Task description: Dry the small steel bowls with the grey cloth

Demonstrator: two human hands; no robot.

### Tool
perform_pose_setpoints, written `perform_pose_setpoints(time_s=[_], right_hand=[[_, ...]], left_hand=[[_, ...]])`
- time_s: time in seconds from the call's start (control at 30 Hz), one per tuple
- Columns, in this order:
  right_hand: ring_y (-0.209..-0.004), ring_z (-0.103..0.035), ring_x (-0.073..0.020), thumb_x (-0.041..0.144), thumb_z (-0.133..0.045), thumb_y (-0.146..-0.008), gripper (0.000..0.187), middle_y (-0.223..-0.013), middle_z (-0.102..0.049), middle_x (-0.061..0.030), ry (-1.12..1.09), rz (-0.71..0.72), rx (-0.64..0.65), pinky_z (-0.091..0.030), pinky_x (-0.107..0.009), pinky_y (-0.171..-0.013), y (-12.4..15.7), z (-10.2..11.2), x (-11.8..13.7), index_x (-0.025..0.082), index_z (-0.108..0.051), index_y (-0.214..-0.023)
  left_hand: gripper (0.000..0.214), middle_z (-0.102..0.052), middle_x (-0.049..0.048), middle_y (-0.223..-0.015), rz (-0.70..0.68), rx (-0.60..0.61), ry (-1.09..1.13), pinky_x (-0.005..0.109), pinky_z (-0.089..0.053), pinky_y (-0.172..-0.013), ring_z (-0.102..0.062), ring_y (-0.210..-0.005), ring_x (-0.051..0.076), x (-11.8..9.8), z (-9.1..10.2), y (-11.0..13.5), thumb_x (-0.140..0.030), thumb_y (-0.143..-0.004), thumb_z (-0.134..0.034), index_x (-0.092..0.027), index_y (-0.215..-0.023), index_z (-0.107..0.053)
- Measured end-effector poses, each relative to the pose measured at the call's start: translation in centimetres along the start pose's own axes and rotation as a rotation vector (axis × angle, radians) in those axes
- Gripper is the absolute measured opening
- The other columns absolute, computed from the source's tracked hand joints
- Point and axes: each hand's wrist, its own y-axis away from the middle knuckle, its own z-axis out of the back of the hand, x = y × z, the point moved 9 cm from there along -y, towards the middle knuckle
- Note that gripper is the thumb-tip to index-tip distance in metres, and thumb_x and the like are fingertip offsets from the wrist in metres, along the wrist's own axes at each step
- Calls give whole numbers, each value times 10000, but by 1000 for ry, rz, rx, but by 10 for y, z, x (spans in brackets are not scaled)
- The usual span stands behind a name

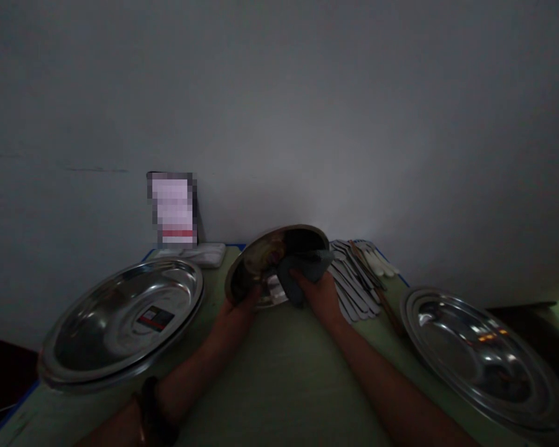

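A shiny metal basin is tilted up over the middle of the table, its inside facing me. My left hand grips its lower left rim, with the fingers partly hidden in the shadow of the bowl. In my right hand is a dark grey cloth, bunched under the fingers and pressed against the basin's inner right side. A bracelet circles my left wrist.
Stacked metal basins with a label inside stand at the left. Another metal basin lies at the right edge. Several pieces of flatware lie behind my right hand. A phone-like screen leans on the wall beside a white packet.
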Motion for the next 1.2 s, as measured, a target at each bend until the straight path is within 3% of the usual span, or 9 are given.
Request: perform_pose_setpoints(time_s=[0.1, 0.23, 0.33, 0.43, 0.53, 0.7, 0.87, 1.0, 1.2], right_hand=[[-928, -683, -288, 464, -689, -712, 429, -964, -743, -133, -5, 20, -102, -522, -421, -849, -1, 8, -3, 126, -681, -977], [-1131, -595, -272, 439, -614, -765, 490, -1189, -653, -165, -63, 189, -293, -420, -454, -1024, 2, 26, 6, 128, -592, -1143], [-1190, -554, -250, 388, -600, -786, 461, -1226, -629, -140, -78, 293, -268, -388, -433, -1059, 4, 24, 16, 158, -570, -1185], [-1180, -553, -249, 385, -602, -799, 442, -1196, -642, -126, -66, 279, -250, -410, -426, -1033, 4, 22, 17, 166, -568, -1181], [-1051, -608, -267, 413, -628, -780, 391, -1088, -683, -124, -15, 191, -211, -466, -433, -938, 1, 19, 9, 166, -603, -1083], [-934, -621, -279, 390, -713, -689, 388, -965, -702, -104, 72, 93, -162, -485, -412, -841, -3, 14, -6, 178, -615, -999], [-1031, -606, -255, 426, -605, -795, 429, -1106, -663, -129, -20, 164, -208, -457, -418, -921, -1, 18, -4, 167, -555, -1134], [-1127, -570, -255, 428, -567, -822, 447, -1187, -629, -150, -21, 217, -269, -411, -440, -1005, 3, 24, 5, 155, -535, -1174], [-1007, -618, -260, 443, -609, -788, 377, -1067, -686, -118, -8, 165, -177, -468, -427, -931, -2, 17, 2, 171, -601, -1048]], left_hand=[[473, -702, 106, -1193, -42, -12, -107, 434, -415, -1058, -580, -1211, 307, -12, -2, 4, -405, -690, -744, -200, -1108, -661], [399, -669, 79, -1242, -293, -17, -194, 406, -425, -1047, -584, -1197, 266, -44, -2, 12, -362, -796, -632, -216, -1165, -592], [365, -666, 92, -1232, -363, -29, -224, 397, -440, -1028, -600, -1170, 251, -49, 1, 13, -321, -827, -598, -201, -1171, -569], [414, -650, 92, -1262, -382, 1, -179, 381, -419, -1052, -584, -1196, 239, -45, 2, 9, -276, -810, -625, -201, -1210, -550], [552, -631, 90, -1303, -300, 65, -97, 392, -391, -1077, -553, -1239, 257, -31, 0, 3, -239, -719, -714, -207, -1244, -546], [663, -661, 133, -1252, 53, 86, 37, 464, -405, -1052, -566, -1217, 316, 9, -1, -4, -213, -576, -793, -161, -1206, -593], [489, -677, 78, -1219, -77, -23, -34, 430, -392, -1068, -565, -1218, 281, -7, 0, 2, -310, -732, -696, -218, -1206, -620], [366, -673, 51, -1225, -46, -109, -76, 427, -361, -1093, -549, -1234, 270, -5, 6, 4, -318, -792, -615, -232, -1146, -651], [326, -732, 92, -1078, 19, 24, -41, 441, -479, -966, -633, -1112, 312, 2, 1, 2, -329, -693, -720, -193, -988, -691]])
